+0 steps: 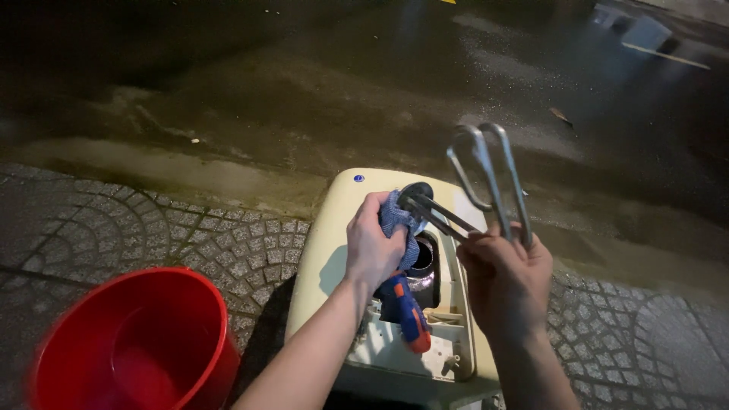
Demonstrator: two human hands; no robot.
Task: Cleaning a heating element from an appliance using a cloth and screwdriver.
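Observation:
My left hand (370, 244) grips a blue rag (397, 219) and presses it against the round flange of a metal heating element (486, 181). My right hand (505, 273) holds that element by its bent tubes, whose looped end points up and away. Both hands hover over a cream-coloured water heater casing (326, 243) lying on the pavement, with a round opening (422, 258) showing in its face. A blue and orange tool handle (406, 311) rests on the casing below my left hand.
A red plastic bucket (137, 342) stands at the lower left. Grey cobbled paving (152, 228) surrounds the casing. Beyond it a concrete kerb meets a wet, dark road (380, 76). Pale debris lies far off at the upper right.

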